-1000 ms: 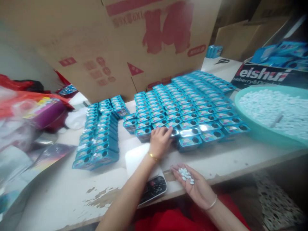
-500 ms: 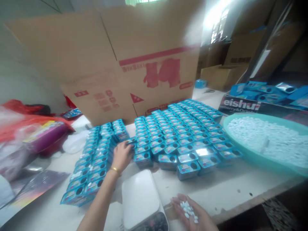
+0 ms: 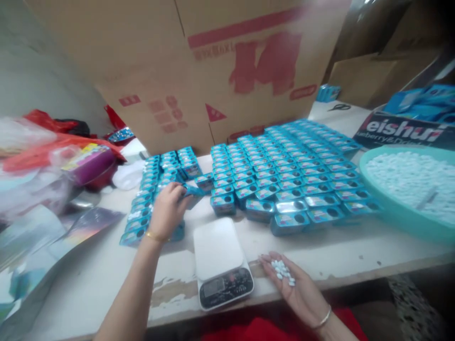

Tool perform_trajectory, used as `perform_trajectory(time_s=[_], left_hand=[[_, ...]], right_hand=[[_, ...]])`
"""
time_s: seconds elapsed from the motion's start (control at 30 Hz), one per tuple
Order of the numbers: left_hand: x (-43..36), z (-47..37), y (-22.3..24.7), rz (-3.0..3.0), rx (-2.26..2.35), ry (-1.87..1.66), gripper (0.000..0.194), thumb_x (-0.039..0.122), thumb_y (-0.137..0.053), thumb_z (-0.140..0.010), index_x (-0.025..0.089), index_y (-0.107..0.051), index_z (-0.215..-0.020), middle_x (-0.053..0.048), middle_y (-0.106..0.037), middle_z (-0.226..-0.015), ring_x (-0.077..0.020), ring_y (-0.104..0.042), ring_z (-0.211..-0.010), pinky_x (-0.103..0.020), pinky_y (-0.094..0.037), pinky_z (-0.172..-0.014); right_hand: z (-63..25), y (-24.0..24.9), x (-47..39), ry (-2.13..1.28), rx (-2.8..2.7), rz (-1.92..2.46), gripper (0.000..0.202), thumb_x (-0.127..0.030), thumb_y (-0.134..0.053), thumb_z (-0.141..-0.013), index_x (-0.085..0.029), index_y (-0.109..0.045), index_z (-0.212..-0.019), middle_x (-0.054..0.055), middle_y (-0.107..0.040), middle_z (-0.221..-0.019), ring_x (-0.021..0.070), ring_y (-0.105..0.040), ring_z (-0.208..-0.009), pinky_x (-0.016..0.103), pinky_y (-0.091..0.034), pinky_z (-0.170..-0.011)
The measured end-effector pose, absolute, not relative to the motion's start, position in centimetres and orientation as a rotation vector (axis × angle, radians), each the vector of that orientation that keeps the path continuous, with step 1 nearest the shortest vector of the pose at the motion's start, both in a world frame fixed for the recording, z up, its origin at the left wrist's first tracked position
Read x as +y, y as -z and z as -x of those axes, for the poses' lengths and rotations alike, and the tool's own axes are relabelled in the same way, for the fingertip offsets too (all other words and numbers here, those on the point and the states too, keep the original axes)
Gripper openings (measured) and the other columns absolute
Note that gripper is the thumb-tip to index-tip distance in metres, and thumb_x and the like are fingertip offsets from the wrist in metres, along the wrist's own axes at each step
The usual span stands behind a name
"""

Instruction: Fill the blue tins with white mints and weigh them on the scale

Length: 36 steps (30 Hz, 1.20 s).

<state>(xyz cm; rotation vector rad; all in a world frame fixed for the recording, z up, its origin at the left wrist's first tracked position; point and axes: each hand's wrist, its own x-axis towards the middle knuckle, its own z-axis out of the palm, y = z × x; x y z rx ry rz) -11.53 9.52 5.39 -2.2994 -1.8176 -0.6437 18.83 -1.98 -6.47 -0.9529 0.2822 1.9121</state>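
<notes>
My left hand [image 3: 167, 210], with a gold bangle at the wrist, grips a small blue tin [image 3: 194, 190] by its left end, tilted above the table. Rows of similar tins [image 3: 280, 182] with dark round spots on top stand to its right, and a narrower group [image 3: 152, 177] is partly behind the hand. In the cupped palm of my right hand [image 3: 296, 286] lies a small pile of pale blue tablets [image 3: 282, 271]. Between my hands sits a white kitchen scale [image 3: 218, 248] with a bare top; its display is unreadable.
A large turquoise basin [image 3: 373, 199] full of pale tablets, a scoop-like object in it, stands at right. Behind it is a dark printed carton [image 3: 401, 130] of blue packs. A big cardboard box [image 3: 142, 71] walls the back. Plastic bags and a purple package [image 3: 90, 163] lie left.
My left hand has lifted a blue tin from between the groups and brought it nearer. The right hand still holds the tablets. The view has tipped downward, showing the scale's display.
</notes>
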Motion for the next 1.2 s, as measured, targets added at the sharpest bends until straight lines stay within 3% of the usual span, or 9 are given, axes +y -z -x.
perform_trajectory(time_s=[0.13,0.37,0.53,0.73,1.2], left_hand=[[4.9,8.6,-6.4,2.571,-1.897,0.556,0.022,0.036,-0.058,-0.084,0.02,-0.049,-0.097,-0.003,-0.06,-0.089,-0.0185,-0.057,-0.081,-0.029,-0.044,-0.071],[2.9,5.4,-3.8,2.698,-1.888,0.268,0.03,0.037,-0.062,-0.083,0.02,-0.05,-0.104,-0.005,-0.062,-0.09,-0.0218,-0.059,-0.083,-0.033,-0.045,-0.073],[2.7,6.6,-5.4,2.718,-1.688,0.53,0.038,0.044,-0.061,-0.083,0.019,-0.052,-0.111,-0.008,-0.063,-0.104,-0.0228,-0.059,-0.096,-0.036,-0.046,-0.083],[1.8,8.9,-6.6,2.493,-1.826,0.877,0.022,0.034,-0.06,-0.086,0.017,-0.059,-0.099,-0.004,-0.064,-0.091,-0.0159,-0.061,-0.083,-0.029,-0.048,-0.079],[1.5,9.9,-5.0,2.441,-1.974,0.832,0.023,0.039,-0.054,-0.088,0.018,-0.06,-0.096,-0.004,-0.065,-0.089,-0.0152,-0.06,-0.083,-0.031,-0.048,-0.081]], right_hand=[[-19.0,6.0,-2.0,-1.907,0.255,0.993,0.019,-0.012,-0.048,-0.091,-0.002,-0.06,-0.102,0.022,-0.064,-0.111,0.0293,-0.056,-0.115,0.028,-0.058,-0.086],[-19.3,6.1,-1.9,-1.91,0.217,0.985,0.021,-0.012,-0.044,-0.093,-0.002,-0.061,-0.101,0.023,-0.064,-0.111,0.0298,-0.057,-0.113,0.028,-0.058,-0.085],[-19.4,6.0,-1.9,-1.902,0.208,0.997,0.023,-0.012,-0.041,-0.094,-0.003,-0.062,-0.095,0.022,-0.066,-0.107,0.0296,-0.059,-0.111,0.028,-0.058,-0.085],[-19.5,6.4,-2.1,-1.896,0.153,0.978,0.026,-0.012,-0.04,-0.093,-0.004,-0.064,-0.091,0.021,-0.067,-0.105,0.0286,-0.06,-0.11,0.03,-0.056,-0.088],[-19.5,6.8,-2.3,-1.895,0.107,0.967,0.015,-0.012,-0.054,-0.086,-0.004,-0.064,-0.095,0.021,-0.065,-0.109,0.0272,-0.06,-0.111,0.031,-0.053,-0.092]])
